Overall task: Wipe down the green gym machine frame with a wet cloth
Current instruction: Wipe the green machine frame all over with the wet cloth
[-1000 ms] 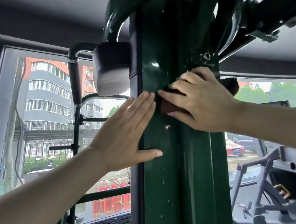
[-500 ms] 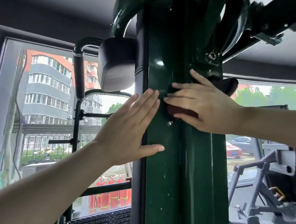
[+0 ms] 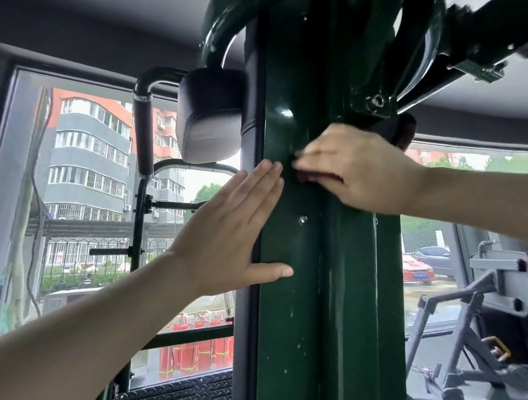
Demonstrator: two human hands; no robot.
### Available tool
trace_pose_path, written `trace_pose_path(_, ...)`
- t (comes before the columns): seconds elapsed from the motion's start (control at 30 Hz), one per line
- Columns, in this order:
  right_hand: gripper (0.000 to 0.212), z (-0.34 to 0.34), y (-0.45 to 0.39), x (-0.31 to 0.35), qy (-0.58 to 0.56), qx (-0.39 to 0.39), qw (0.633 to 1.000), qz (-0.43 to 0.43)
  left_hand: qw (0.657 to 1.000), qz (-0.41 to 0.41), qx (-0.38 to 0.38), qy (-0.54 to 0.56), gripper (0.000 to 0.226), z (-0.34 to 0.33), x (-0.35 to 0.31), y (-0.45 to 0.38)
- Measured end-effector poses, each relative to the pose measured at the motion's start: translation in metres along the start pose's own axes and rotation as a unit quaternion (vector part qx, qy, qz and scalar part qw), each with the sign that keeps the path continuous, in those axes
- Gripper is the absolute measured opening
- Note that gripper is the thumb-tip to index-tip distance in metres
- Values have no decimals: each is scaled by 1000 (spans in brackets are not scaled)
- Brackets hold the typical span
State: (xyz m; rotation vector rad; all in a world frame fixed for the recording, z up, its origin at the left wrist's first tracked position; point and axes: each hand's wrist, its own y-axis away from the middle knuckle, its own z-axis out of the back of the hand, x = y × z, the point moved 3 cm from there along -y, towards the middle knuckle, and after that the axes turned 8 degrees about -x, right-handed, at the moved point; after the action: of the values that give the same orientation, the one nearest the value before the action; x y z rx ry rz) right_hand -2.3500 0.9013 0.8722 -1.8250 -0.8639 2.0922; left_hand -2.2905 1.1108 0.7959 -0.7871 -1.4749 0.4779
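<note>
The right hand (image 3: 360,171) presses a dark reddish cloth (image 3: 313,175) against the green post (image 3: 313,291) just above its bolt (image 3: 302,219), the left hand (image 3: 230,232) braced flat beside it, and pale specks below the bolt suggest most wiping remains.

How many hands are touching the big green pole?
2. The left hand rests flat on the green frame's left edge. The right hand presses a dark cloth against it higher up, just right of the left fingertips.
</note>
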Motion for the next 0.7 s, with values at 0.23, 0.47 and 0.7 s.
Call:
trace_pose_path(0.23,27,-8,13,35,-29,63,992,102,1000,4,10,17,123,1,1,0)
trace_pose_path(0.47,28,-10,21,48,-38,50,992,106,1000,2,7,22,123,1,0,0)
trace_pose_path(0.7,28,-5,5,20,18,-9,999,-28,999,9,3,37,123,1,0,0)
